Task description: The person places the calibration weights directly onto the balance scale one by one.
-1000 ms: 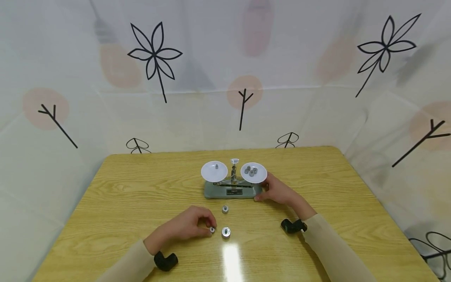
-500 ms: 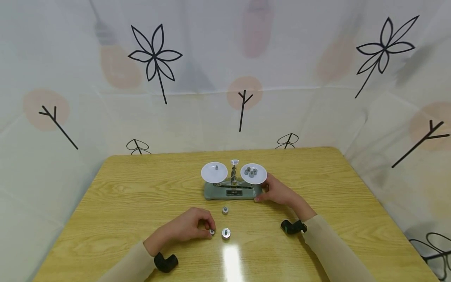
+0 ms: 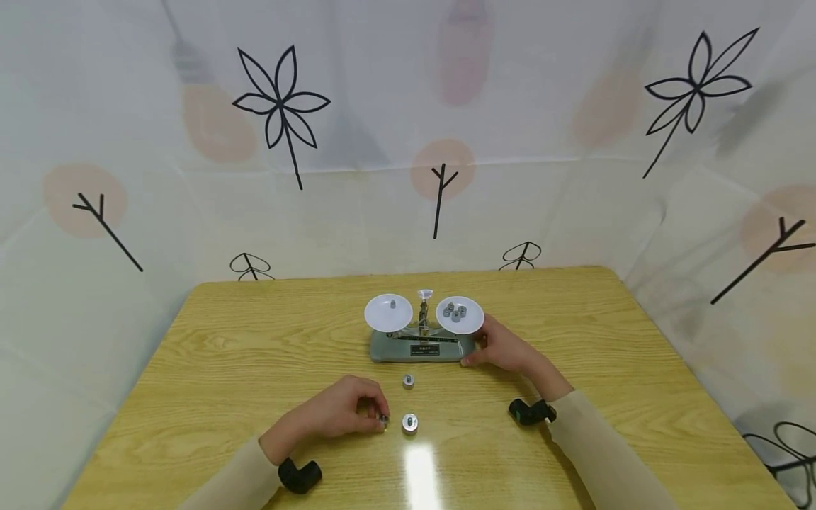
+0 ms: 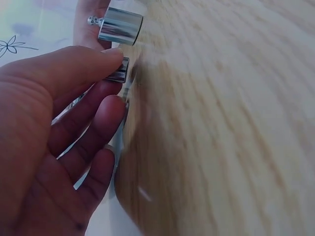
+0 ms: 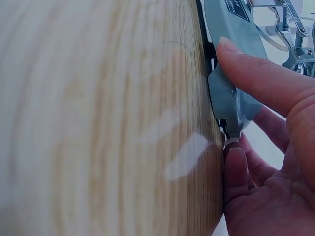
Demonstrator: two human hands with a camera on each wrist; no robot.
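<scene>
Low over the table, my left hand (image 3: 344,407) pinches a small metal weight (image 4: 119,71) between thumb and forefinger; the fingers partly cover it. Just right of these fingertips a larger knobbed weight (image 3: 410,425) stands upright, and a smaller one (image 3: 409,382) is farther back. My right hand (image 3: 503,347) grips the right end of a grey-green balance scale (image 3: 392,348), thumb on the front of its base, other fingers around the end. The scale's left pan (image 3: 377,320) holds one small weight (image 3: 393,305); its right pan (image 3: 470,324) holds several weights (image 3: 456,316).
The wooden table (image 3: 255,333) has rounded far corners, and a patterned cloth (image 3: 357,212) hangs behind it and at both sides. A black wrist camera (image 3: 299,474) sits on the left wrist, another black camera (image 3: 530,412) on the right.
</scene>
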